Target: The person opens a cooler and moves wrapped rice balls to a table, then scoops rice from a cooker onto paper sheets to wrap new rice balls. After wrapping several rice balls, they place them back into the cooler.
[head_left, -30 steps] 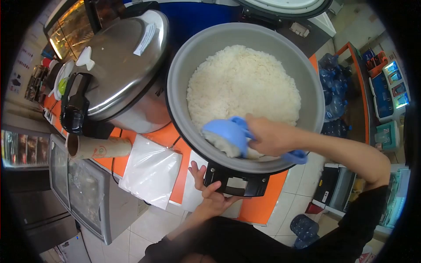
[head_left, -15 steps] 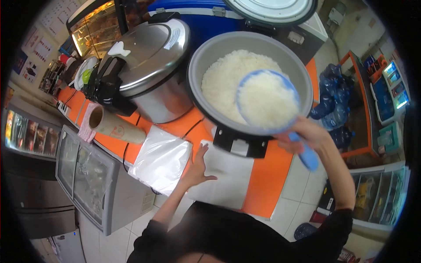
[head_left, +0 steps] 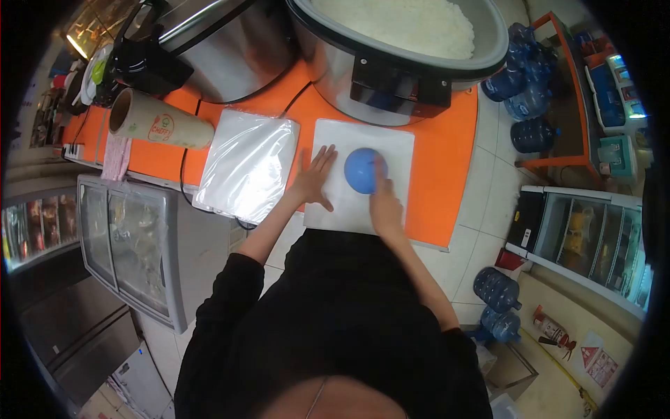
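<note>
A blue bowl-shaped scoop (head_left: 362, 171) is upside down over the white paper sheets (head_left: 342, 216) on the orange counter. My right hand (head_left: 385, 208) grips it at its right side; any rice beneath is hidden. With its fingers spread and nothing held, my left hand (head_left: 315, 180) lies on the left part of the paper. Beside it is a stack of clear plastic sheets (head_left: 248, 164). Cooked rice (head_left: 398, 24) fills part of the open cooker (head_left: 335, 77) beyond the paper.
A second metal cooker (head_left: 237, 59) stands at the back left. A cardboard tube (head_left: 164, 124) lies left of the plastic sheets, near a black cable. The orange counter (head_left: 436, 174) ends at a right edge, with tiled floor and large blue water bottles (head_left: 532, 105) beyond.
My right hand has brought the scoop from above the cooker down to the paper and turned it over. The view has tilted downward. My left hand remains on the paper.
</note>
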`<state>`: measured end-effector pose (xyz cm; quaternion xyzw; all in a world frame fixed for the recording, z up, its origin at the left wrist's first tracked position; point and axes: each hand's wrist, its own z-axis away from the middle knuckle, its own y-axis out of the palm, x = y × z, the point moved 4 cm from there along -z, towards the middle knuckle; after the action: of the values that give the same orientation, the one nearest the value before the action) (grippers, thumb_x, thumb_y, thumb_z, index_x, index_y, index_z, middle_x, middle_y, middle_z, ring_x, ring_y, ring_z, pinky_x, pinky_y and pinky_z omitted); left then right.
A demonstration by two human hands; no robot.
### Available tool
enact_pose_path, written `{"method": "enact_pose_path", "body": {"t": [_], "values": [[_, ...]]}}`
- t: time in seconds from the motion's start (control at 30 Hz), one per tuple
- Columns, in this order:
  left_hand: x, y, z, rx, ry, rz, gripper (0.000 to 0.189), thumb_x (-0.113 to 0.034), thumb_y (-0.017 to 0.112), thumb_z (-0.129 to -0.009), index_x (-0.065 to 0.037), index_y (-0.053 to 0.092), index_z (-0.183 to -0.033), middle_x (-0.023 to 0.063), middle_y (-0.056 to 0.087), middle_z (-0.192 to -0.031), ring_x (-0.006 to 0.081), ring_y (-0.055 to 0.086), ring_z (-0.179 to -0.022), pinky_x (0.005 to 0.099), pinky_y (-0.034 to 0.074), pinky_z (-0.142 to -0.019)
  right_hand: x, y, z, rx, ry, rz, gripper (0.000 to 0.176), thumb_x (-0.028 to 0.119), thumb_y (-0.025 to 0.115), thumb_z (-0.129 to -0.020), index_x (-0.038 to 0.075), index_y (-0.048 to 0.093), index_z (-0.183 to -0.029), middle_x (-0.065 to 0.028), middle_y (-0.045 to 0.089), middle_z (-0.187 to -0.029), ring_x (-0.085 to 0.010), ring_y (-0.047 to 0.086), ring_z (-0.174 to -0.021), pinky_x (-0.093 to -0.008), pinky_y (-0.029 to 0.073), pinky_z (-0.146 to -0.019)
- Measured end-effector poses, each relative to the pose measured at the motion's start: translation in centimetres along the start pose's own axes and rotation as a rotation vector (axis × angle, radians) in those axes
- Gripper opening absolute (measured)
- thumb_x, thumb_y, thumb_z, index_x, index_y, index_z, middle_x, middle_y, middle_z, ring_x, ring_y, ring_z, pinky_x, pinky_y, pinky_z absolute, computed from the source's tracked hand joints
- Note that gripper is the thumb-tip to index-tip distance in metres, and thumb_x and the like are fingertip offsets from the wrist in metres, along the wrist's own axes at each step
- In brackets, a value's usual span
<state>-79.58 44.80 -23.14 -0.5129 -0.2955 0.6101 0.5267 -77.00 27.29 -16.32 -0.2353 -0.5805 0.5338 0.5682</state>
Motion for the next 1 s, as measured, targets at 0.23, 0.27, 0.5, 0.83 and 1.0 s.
{"method": "enact_pose_path", "body": {"t": [0.23,0.27,0.5,0.83,1.0], "values": [[1.0,-0.5,-0.4,-0.020,-0.003,0.028,0.113,-0.051,0.075,-0.046,-0.008,0.019,-0.135,0.0068,0.021,-0.139,0.0248,0.020,-0.129,0.0600,0.008,-0.099,-1.9,4.6,-0.7,0.109,-0.135,0.046,0.066,-0.004,0.044,-0.077,0.018,0.021,-0.135,-0.0233,0.043,-0.106,-0.0310,0.060,-0.072,-0.0415,0.051,-0.062],[1.6,-0.8,-1.6,-0.014,-0.012,0.052,0.102,-0.047,0.074,-0.052,-0.008,0.024,-0.133,0.0071,0.027,-0.135,0.0255,0.026,-0.125,0.0579,0.014,-0.098,-2.4,3.1,-0.9,-0.114,-0.194,-0.027,0.062,-0.004,0.045,-0.077,0.014,0.024,-0.132,-0.0221,0.044,-0.104,-0.0289,0.060,-0.072,-0.0394,0.051,-0.061],[2.6,-2.9,-9.0,-0.535,0.097,0.161,0.027,-0.019,0.062,-0.075,-0.007,0.055,-0.098,0.0088,0.049,-0.105,0.0272,0.046,-0.100,0.0375,0.038,-0.085,-16.9,1.6,-0.3,-0.475,0.516,-1.100,0.030,0.006,0.061,-0.077,-0.002,0.045,-0.101,-0.0072,0.051,-0.083,-0.0133,0.056,-0.070,-0.0249,0.044,-0.060],[2.8,-3.7,-9.4,-0.410,0.187,0.559,0.022,-0.013,0.066,-0.068,-0.006,0.055,-0.086,0.0083,0.056,-0.077,0.0240,0.055,-0.082,0.0365,0.038,-0.079,-14.1,-3.4,0.0,-0.881,0.291,-0.277,0.037,0.013,0.068,-0.070,0.000,0.053,-0.100,-0.0097,0.055,-0.089,-0.0223,0.053,-0.086,-0.0327,0.043,-0.074],[1.7,-6.3,-7.3,-0.435,0.275,0.413,0.021,-0.017,0.066,-0.071,-0.008,0.056,-0.088,0.0047,0.059,-0.071,0.0221,0.058,-0.070,0.0370,0.036,-0.083,-4.6,-5.3,-5.2,-0.485,-0.536,-0.196,0.036,0.012,0.068,-0.067,0.008,0.056,-0.101,-0.0095,0.052,-0.098,-0.0263,0.049,-0.098,-0.0357,0.040,-0.083]]}}
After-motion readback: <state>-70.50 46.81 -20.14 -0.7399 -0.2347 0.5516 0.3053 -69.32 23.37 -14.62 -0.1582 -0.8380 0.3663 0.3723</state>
